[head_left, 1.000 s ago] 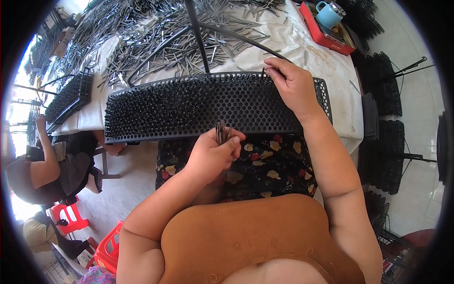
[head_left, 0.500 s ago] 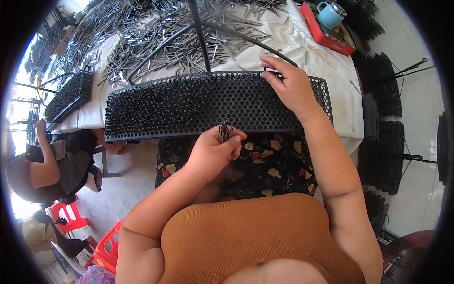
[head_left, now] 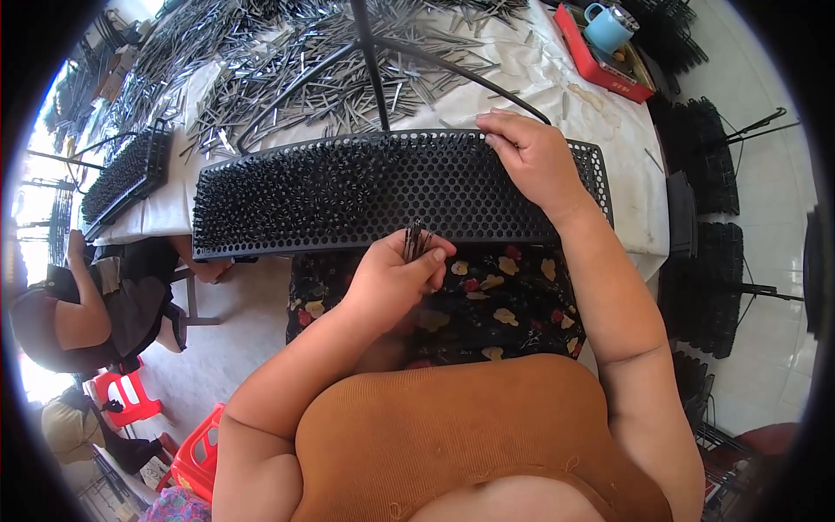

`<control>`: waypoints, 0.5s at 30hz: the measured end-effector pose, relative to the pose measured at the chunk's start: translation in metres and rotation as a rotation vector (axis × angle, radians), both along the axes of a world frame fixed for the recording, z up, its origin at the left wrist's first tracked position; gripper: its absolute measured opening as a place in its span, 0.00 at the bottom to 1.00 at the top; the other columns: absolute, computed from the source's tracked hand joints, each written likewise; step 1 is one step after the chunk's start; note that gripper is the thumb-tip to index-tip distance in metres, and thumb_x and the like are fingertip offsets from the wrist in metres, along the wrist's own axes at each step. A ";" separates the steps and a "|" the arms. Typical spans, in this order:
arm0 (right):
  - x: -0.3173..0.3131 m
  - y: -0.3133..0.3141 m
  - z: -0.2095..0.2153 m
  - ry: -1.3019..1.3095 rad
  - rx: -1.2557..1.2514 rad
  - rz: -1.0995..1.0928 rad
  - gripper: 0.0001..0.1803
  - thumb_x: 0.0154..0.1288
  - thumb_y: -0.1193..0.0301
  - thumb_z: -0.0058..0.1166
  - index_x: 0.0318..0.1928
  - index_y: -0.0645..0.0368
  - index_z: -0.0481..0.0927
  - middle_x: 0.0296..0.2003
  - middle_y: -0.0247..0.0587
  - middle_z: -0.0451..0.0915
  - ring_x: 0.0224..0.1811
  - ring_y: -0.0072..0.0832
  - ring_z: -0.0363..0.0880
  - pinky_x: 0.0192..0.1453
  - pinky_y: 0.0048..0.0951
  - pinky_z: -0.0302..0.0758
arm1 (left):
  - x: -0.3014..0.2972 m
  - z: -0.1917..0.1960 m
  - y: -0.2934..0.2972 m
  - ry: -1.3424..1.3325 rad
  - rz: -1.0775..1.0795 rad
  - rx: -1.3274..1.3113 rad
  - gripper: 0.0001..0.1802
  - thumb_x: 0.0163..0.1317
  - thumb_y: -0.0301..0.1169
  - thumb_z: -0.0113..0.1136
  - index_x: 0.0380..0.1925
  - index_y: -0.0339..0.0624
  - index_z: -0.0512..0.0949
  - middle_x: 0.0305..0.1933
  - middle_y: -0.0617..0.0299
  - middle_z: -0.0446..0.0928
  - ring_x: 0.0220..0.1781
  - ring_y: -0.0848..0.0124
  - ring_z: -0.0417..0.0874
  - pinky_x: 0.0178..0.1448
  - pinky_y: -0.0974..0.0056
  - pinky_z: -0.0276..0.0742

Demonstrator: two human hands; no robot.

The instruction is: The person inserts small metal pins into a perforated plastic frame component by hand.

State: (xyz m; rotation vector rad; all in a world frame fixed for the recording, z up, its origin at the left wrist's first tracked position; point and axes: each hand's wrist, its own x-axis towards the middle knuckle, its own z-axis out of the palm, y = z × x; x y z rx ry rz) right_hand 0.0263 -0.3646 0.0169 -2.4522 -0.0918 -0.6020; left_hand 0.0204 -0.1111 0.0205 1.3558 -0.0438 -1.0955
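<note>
- Co-worker (head_left: 65,313) in dark clothes sits at far left, one hand near the lower end of another black panel, the side panel (head_left: 122,183), which lies at the table's left edge.
- Two red stools (head_left: 130,400) stand on the floor below, one behind the other.
- Loose metal strips (head_left: 330,83) lie in a broad, tangled heap over the white cloth (head_left: 600,117) on the table, thickest toward the upper left.
- The panel (head_left: 461,196), black and full of round holes, lies crosswise before the person; its left part is dense with upright black pieces (head_left: 287,200), while its right part shows open holes.
- A black rod frame (head_left: 372,74) rises beyond the panel's far edge, its legs spread among the strips.
- The left hand (head_left: 402,271) is at the panel's near edge, thumb and fingers clamped around a bundle (head_left: 414,242) of strips, their ends poking up.
- Flowered dark fabric (head_left: 496,304) hangs below the panel.
- The right hand (head_left: 531,155) is over the panel's far edge, thumb and forefinger close together; whether they pinch anything, I cannot tell.
- A red tray (head_left: 622,87) with a blue mug (head_left: 607,33) sits at upper right.
- Black racks (head_left: 718,287) line the far right.
</note>
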 end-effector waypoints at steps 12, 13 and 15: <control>0.014 0.012 0.012 0.323 -0.099 -0.136 0.09 0.62 0.72 0.58 0.41 0.62 0.81 0.41 0.46 0.84 0.46 0.40 0.82 0.52 0.35 0.76 | 0.000 -0.003 0.001 -0.021 -0.014 -0.019 0.06 0.70 0.27 0.54 0.42 0.39 0.78 0.25 0.67 0.74 0.20 0.83 0.64 0.23 0.77 0.56; 0.014 0.013 0.013 0.245 -0.047 -0.134 0.08 0.62 0.72 0.58 0.41 0.62 0.81 0.40 0.46 0.84 0.45 0.40 0.82 0.50 0.35 0.76 | 0.000 -0.004 0.002 -0.025 -0.010 -0.016 0.06 0.70 0.27 0.54 0.42 0.39 0.78 0.25 0.67 0.74 0.20 0.83 0.64 0.23 0.77 0.56; 0.014 0.014 0.015 0.168 0.006 -0.130 0.08 0.62 0.72 0.58 0.41 0.61 0.82 0.39 0.47 0.84 0.43 0.40 0.82 0.47 0.34 0.77 | 0.000 -0.005 0.002 -0.024 -0.010 -0.017 0.06 0.70 0.27 0.54 0.42 0.39 0.78 0.25 0.67 0.74 0.20 0.83 0.64 0.23 0.77 0.56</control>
